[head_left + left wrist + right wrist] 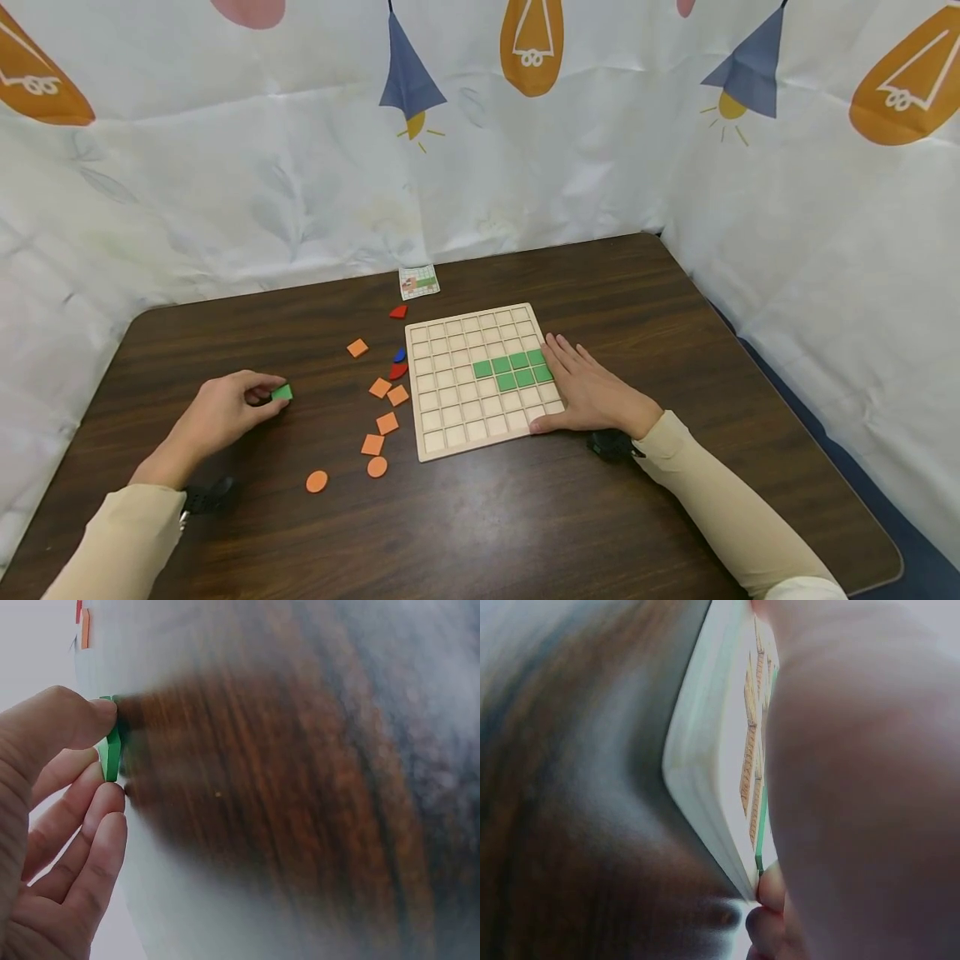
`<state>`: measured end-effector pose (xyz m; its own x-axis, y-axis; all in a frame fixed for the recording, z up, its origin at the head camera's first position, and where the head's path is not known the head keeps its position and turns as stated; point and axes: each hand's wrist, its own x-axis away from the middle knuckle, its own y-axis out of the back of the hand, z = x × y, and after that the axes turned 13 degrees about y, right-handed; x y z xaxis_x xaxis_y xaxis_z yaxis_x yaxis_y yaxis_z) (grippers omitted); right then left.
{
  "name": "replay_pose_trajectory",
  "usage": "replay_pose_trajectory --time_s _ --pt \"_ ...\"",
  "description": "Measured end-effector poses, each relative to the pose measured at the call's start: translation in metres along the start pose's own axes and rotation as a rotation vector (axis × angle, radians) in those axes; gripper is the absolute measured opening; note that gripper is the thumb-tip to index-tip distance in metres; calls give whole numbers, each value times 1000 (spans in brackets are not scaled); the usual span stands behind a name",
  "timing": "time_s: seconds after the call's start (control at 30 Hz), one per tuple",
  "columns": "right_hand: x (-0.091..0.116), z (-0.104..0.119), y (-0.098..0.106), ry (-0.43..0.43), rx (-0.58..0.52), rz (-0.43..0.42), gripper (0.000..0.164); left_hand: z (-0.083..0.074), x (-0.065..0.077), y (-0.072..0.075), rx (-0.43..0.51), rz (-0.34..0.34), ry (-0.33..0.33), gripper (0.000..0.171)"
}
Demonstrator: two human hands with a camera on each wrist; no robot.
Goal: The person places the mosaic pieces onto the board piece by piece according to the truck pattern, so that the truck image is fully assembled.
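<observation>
Fingers [86, 799] of the left hand [213, 417] pinch a green square tile [282, 392] over the surface [487, 525], left of the wooden grid board [468, 446]; the right hand [596, 396] rests extended on the board's right edge. The tile looks light, stiff, perhaps slippery, and best held by opposite edges.

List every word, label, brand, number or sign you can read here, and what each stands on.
No readable text shows in any view.
Pale wooden grid board: no lettering visible.
Green square tile in the left hand: no lettering visible.
Small white printed card beyond the board: any lettering is too small to read.
White fabric curtain: bulb and lamp drawings, no readable words.
</observation>
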<state>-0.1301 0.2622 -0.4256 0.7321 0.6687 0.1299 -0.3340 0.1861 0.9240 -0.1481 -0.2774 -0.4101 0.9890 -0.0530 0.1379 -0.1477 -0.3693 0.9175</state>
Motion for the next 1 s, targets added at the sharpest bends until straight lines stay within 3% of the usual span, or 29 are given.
replay_pose_trajectory --time_s 0.4,1.0 --pt "0 0 -1 5 -4 -9 128 -3 1 -3 22 -55 -22 33" --pt "1 -2 -1 7 -3 -5 128 -24 -2 -5 25 -95 -84 30"
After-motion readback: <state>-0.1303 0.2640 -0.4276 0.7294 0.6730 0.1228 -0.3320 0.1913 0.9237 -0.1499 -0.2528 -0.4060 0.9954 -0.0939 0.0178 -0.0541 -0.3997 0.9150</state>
